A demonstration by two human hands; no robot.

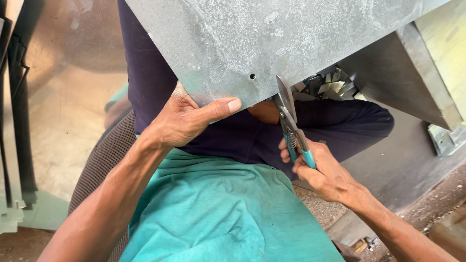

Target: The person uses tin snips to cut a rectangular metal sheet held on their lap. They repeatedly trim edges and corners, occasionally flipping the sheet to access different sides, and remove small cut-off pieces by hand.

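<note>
1. Firmly, the right hand was clenched around the teal-handled tin snips, with the handles squeezed close together and the blades meeting the near edge of the metal sheet.
2. The left hand grasped that same edge further left, thumb lying flat on top of the sheet and fingers hidden beneath it.
3. The sheet, grey and mottled, rested over the person's lap and spread towards the far side; a small punched hole sat just left of the blades.
4. By my reading, a cut into the sheet's edge was in hand; carrying it on would call for opening the handles, pushing the blades deeper and keeping the sheet steady.
5. Further right lay a heap of metal offcuts beside a folded metal piece.
</note>
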